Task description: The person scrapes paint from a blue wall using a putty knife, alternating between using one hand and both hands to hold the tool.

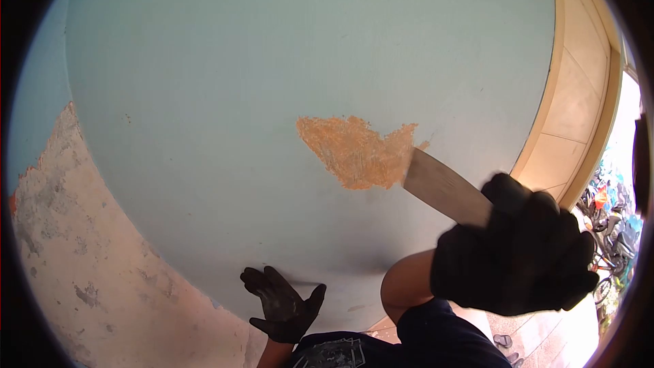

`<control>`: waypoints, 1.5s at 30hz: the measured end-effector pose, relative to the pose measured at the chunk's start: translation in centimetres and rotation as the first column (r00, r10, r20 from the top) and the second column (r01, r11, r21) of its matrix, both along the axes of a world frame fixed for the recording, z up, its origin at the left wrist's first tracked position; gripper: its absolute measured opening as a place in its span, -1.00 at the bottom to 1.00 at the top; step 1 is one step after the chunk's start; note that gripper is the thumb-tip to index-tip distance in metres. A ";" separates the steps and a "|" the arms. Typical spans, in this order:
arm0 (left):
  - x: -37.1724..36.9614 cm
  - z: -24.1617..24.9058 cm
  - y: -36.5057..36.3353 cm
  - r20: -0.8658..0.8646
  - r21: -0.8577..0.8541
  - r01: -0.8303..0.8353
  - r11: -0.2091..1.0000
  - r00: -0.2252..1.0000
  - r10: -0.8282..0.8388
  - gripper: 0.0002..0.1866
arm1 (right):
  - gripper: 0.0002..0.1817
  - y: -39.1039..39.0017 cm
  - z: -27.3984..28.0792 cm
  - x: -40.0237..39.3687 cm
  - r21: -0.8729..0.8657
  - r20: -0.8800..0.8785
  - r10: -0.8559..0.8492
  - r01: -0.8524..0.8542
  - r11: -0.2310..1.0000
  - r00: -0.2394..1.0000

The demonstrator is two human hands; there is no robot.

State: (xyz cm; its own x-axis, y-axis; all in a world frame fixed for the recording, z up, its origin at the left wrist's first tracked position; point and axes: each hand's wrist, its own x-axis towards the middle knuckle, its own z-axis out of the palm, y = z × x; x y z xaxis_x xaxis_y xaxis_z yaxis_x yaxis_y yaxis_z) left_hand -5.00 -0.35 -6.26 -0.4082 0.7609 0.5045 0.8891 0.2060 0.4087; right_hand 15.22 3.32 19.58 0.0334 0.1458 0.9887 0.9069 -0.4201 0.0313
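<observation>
My right hand [514, 252], in a black glove, is closed around a scraper [446, 187] with a wide flat metal blade. The handle is hidden inside the fist. The blade's edge lies at the right border of a bare orange-brown patch [357, 153] in the pale green paint of the wall [306, 48]. Lower down, my left hand [283, 305], also in a black glove, has its fingers spread and holds nothing. It is close to the bottom of the painted wall, with greyish dust on the glove.
On the left, a stretch of wall with its paint gone [95, 252] shows pinkish, blotchy plaster. A cream door frame [569, 95] borders the wall at right. Beyond it stand several bicycles [613, 232]. Dark sandals [503, 341] lie on the tiled floor.
</observation>
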 end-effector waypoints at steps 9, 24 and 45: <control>-0.3 -0.7 0.3 -0.031 0.041 0.002 0.999 1.000 0.000 0.33 | -0.86 -1.0 2.2 -0.6 0.103 0.217 0.024 -0.047 0.994 0.976; -0.2 0.2 0.1 0.001 -0.040 -0.006 0.999 1.000 0.006 0.30 | -0.86 -1.3 2.5 -1.4 0.070 0.235 0.062 -0.081 0.994 0.970; -0.6 -0.8 0.1 -0.061 0.023 -0.016 1.000 0.998 0.018 0.28 | -0.86 -2.1 2.0 -1.3 -0.072 0.201 0.007 0.008 0.997 0.980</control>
